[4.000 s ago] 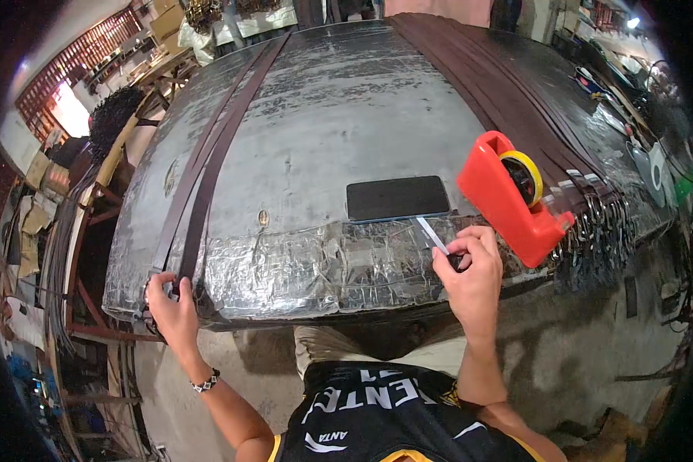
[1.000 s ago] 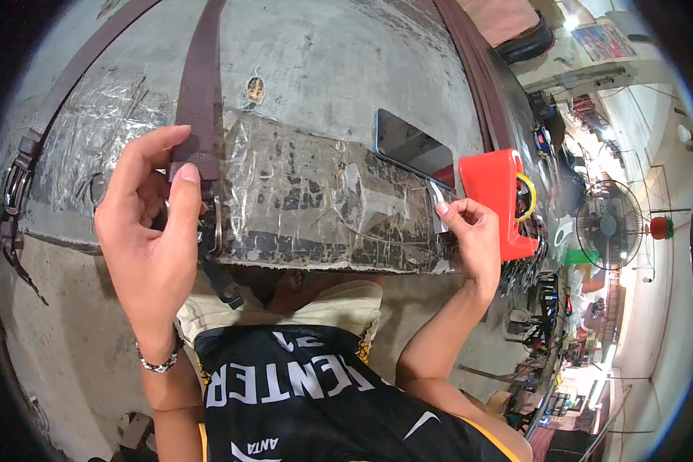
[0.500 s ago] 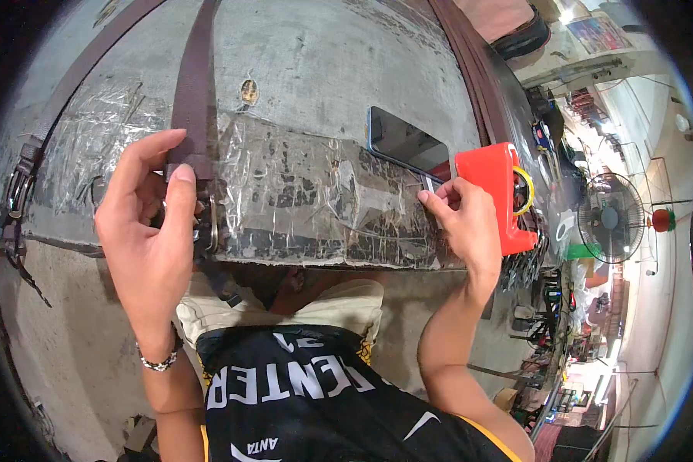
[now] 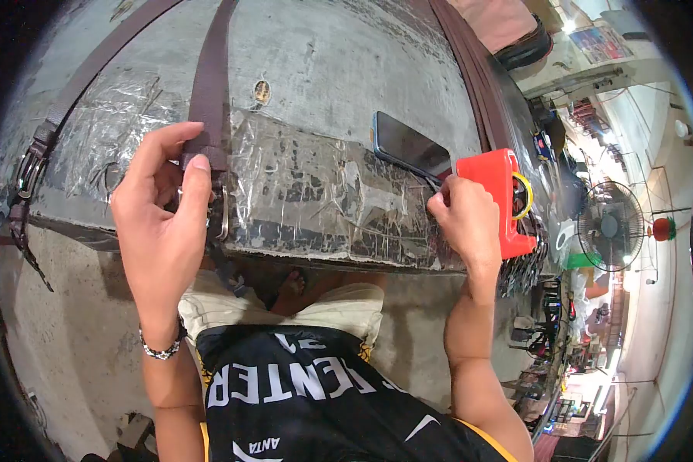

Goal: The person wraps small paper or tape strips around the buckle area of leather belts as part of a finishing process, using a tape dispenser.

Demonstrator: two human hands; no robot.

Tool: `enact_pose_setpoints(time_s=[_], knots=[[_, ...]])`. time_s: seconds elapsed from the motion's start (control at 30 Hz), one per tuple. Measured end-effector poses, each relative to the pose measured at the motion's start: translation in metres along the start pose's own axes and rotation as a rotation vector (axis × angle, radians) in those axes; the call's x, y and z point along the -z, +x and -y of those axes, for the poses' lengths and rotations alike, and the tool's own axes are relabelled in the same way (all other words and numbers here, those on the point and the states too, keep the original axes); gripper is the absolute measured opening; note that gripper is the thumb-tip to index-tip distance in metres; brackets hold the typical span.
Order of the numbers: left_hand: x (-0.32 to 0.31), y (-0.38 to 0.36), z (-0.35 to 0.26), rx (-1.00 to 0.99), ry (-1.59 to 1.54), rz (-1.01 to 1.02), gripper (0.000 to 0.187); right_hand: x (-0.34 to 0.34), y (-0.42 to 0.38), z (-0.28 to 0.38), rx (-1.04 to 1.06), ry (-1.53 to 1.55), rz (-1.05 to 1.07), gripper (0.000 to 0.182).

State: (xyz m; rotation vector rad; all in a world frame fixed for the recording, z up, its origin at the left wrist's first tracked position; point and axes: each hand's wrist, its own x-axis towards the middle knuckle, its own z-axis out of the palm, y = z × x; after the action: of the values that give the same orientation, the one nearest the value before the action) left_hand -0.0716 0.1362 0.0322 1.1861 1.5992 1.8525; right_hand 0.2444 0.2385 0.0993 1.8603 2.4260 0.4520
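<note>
My left hand (image 4: 162, 208) is closed on a dark brown belt (image 4: 209, 92), its thumb and index finger pressing the strap just above a metal buckle (image 4: 223, 212) at the table's front edge. Right of it, my right hand (image 4: 467, 219) is pinched beside a red tape dispenser (image 4: 488, 173); whatever lies between those fingertips is too small to make out. A phone (image 4: 413, 145) rests face up just beyond the right fingers. Yellow tape (image 4: 523, 196) shows on the dispenser's right side.
Another belt with a buckle (image 4: 31, 169) hangs over the edge at the left. Long brown straps (image 4: 470, 69) lie along the tabletop's right side. Clear tape covers the table's (image 4: 323, 69) front part. A fan (image 4: 610, 225) stands at the right.
My right fingers have closed together and moved slightly right, from an earlier spot left of the dispenser. The left hand still grips the belt; the whole view has shifted slightly.
</note>
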Motion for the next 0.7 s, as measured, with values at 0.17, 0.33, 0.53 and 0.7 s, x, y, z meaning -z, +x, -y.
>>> enact_pose_setpoints(time_s=[0.17, 0.33, 0.53, 0.7], knots=[[0.002, 0.000, -0.003, 0.014, 0.053, 0.031, 0.022, 0.003, -0.004, 0.000, 0.029, -0.038, -0.059, 0.019], [0.007, 0.000, -0.002, 0.018, 0.114, 0.087, 0.023, 0.002, -0.007, -0.013, 0.044, 0.071, -0.104, 0.017], [0.001, 0.000, -0.001, -0.032, 0.088, 0.011, 0.021, 0.024, -0.015, -0.021, 0.036, 0.133, -0.049, 0.017], [0.000, 0.000, -0.007, 0.001, 0.113, 0.008, 0.022, 0.027, -0.022, -0.033, 0.063, 0.190, -0.106, 0.018]])
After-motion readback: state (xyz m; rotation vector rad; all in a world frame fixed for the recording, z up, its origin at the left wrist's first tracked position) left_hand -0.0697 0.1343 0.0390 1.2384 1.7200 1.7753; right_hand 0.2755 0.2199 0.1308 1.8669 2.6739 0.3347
